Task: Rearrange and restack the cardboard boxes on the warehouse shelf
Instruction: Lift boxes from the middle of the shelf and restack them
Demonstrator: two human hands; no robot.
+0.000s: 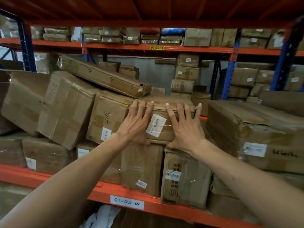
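- Although both hands lie on it, the cardboard box [158,124] at the centre of the frame is not gripped: the left hand [136,124] and right hand [185,127] are spread flat against its front face, fingers straight and reaching to the top edge, thumbs tucked near its bottom edge.
- It sits in the second layer on the shelf [98,194], resting on the lower boxes [143,168] at lower centre, touching the box marked 54R2 [110,119] on its left.
- A long flat carton [105,76] leans down from the upper left, its torn end lying over the neighbouring stack just behind the hands; shifting things could let it slide.
- Its cardboard looks creased and soft at the edges, wrapped in glossy tape or film, so palms would likely slip on the face.
- Weight cannot be seen; its size suggests moderate heft.
- A safer hold would probably be under the bottom edge or at the two side corners, not by the white label [155,125].
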